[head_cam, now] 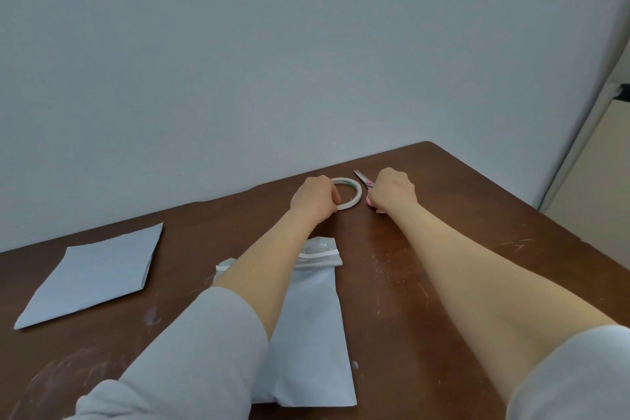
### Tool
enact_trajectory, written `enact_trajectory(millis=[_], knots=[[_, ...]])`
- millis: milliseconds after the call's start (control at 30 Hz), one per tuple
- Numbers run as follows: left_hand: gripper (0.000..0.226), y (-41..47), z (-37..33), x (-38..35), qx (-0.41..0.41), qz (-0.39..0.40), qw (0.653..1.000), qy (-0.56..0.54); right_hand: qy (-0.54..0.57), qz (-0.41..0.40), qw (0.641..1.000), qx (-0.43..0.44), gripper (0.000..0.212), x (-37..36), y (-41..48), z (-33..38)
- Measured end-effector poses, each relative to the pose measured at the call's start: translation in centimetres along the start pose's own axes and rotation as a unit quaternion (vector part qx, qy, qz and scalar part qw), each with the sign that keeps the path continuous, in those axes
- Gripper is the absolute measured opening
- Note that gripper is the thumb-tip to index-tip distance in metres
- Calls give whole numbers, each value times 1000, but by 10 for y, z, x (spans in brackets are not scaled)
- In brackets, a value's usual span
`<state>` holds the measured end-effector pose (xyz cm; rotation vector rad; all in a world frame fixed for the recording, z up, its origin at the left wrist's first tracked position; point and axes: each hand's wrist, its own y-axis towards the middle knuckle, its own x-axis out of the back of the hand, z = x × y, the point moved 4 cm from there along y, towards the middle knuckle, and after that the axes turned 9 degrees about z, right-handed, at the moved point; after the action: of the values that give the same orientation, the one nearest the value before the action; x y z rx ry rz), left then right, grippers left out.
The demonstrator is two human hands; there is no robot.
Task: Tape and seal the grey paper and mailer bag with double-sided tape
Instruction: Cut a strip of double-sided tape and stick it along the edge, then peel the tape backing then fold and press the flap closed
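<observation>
I am observing both hands working at the far side of the brown table (443,249). The left hand (315,196) is gripping the double-sided tape roll (353,188), which is resting on the table, with the fingers curling round its 9 o'clock rim. The right hand (392,193), just beside the roll at 3 o'clock, is clenching round the pink handles of the scissors (362,178), whose blades are pointing toward 11 o'clock. The mailer bag (310,317) is lying under the left forearm, at 6 o'clock from the roll, with a white strip (318,253) crossing its flap end. The grey paper (95,269) is lying flat, well apart, at 9 o'clock from the bag.
</observation>
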<state>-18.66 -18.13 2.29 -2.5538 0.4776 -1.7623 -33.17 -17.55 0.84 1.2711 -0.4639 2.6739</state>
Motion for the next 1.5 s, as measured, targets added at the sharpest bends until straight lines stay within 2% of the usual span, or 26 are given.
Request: enact_trajectory(millis=[100,200,333,700,800,900,1033,1100,1267,1333,1400,1500], knots=[[24,-1,-2,2,-15,-6,999,-29,-45,-15,999,-1,37,2,-5,0],[25,-10,10,22,-8,-69,996,-53,-68,-56,995,37,40,6,-14,6],[28,-34,43,49,31,-117,991,-55,-68,-63,993,78,42,3,-30,19],[35,-132,85,62,63,-89,991,-73,2,6,993,115,36,-18,-98,41],[46,-155,91,54,71,-78,990,-95,28,61,993,94,28,-22,-115,36],[58,-172,93,39,45,-48,994,-92,78,96,990,71,27,-31,-129,30],[68,-184,95,24,25,-3,998,-55,136,148,979,12,28,-44,-144,29],[71,-188,100,25,37,-5,998,-58,164,162,972,34,23,-52,-144,37],[84,-196,119,34,64,-8,996,-54,130,156,973,105,15,-65,-141,55],[89,-200,127,36,70,-2,993,-94,125,157,974,106,17,-66,-141,55],[88,-205,135,36,84,-9,979,-184,139,158,973,95,31,-69,-136,55],[79,-216,144,43,145,-84,962,-216,125,129,980,88,42,-68,-132,56]])
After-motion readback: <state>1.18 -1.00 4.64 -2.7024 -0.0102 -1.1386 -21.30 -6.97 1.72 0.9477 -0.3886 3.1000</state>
